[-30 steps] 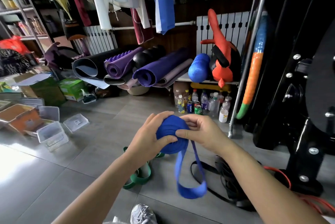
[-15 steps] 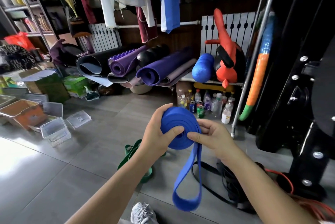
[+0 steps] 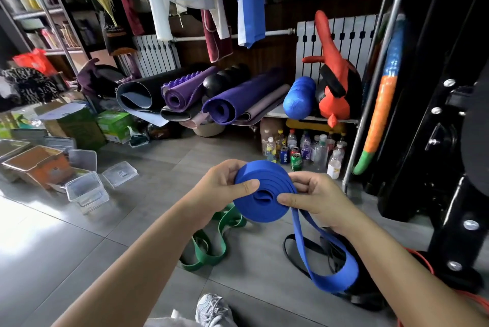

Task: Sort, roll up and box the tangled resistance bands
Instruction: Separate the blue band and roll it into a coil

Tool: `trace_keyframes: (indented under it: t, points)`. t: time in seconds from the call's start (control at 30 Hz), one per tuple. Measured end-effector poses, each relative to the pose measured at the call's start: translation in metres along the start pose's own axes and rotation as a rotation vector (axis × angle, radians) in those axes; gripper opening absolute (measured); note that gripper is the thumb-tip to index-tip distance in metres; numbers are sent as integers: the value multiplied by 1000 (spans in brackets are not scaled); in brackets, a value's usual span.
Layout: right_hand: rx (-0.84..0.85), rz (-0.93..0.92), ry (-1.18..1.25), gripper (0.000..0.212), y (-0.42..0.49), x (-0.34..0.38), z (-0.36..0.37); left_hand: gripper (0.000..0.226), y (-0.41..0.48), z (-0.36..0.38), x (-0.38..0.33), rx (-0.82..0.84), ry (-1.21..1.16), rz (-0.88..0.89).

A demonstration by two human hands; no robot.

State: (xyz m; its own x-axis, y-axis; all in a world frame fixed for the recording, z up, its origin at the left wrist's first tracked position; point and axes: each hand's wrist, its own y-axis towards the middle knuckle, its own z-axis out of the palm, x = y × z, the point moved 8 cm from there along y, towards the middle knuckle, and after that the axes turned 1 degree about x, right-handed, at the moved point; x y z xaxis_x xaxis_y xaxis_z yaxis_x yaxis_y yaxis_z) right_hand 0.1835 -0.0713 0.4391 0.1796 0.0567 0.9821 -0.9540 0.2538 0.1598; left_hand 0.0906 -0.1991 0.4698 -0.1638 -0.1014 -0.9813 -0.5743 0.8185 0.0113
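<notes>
Mid-roll above the grey tiled floor (image 3: 127,223): a blue resistance band (image 3: 260,195), wound into a flat coil and gripped between both hands. Left hand (image 3: 219,190) curled round the coil's left rim, thumb pressed flat across its face. Right hand (image 3: 318,201) pinching the right rim, thumb on the outer wrap beside the exit of the free length. By the look of it, well over half wound, with a long doubled loop (image 3: 333,263) hanging off the right side, seen in front of a heap of black bands (image 3: 299,250) on the floor.

To finish cleanly: pin the centre with the left thumb against any spring-back, feed the loop in flat and untwisted with the right, hold tension through every wrap, square up the edges. Probably quick to uncoil on a slack grip.

Wide, matte, royal-blue rubber, layered in concentric ridges, innermost turns slightly buckled. Below the left hand, a green band (image 3: 209,246) in loose folds on the floor, not yet rolled. Clear plastic boxes (image 3: 87,190), open-topped, well apart toward the floor's left edge.
</notes>
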Motion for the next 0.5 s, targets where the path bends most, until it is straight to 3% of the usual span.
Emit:
trace_keyframes:
  t: [0.1, 0.33, 0.4, 0.5]
  points:
    - [-32, 0, 12, 39, -1, 1, -6, 48, 1, 4, 0, -8, 35, -12]
    - [-19, -3, -17, 40, -1, 6, -12, 26, 2, 10, 5, -56, -121, -56]
    - [-18, 3, -34, 40, -2, 8, -12, 26, 2, 10, 4, -64, -33, -83]
    - [10, 29, -143, 36, -2, 10, -10, 40, 4, 6, -11, -30, 312, -64]
